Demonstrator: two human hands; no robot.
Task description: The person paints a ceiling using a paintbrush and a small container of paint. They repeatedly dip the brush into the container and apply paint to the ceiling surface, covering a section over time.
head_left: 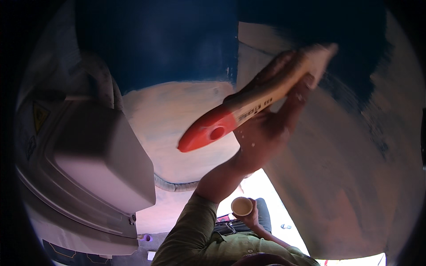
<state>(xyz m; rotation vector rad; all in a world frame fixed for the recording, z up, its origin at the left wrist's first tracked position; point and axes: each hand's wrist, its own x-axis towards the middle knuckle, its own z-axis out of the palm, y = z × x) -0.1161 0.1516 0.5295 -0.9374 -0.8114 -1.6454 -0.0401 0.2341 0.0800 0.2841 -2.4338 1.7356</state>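
My left hand (262, 135) is raised in front of the wall, closed round a flat paintbrush (250, 104). The brush has a pale handle with a red, holed end pointing down to the left. Its bristles, smeared by motion, point up to the right beside dark blue paint; whether they touch the wall I cannot tell. Small pale specks dot the hand. Low down near my waist, my right hand (252, 216) grips a pale cup (242, 206) from the side. The cup's round mouth faces up, and its contents are not clear.
Dark blue paint (155, 44) covers the upper wall, with a ragged lower edge over a pinkish-beige area (177, 115). A similarly painted surface (337, 177) curves away at right. At left stands a bulky white machine (106, 155) with a yellow warning triangle; a grey hose (177, 186) runs behind it.
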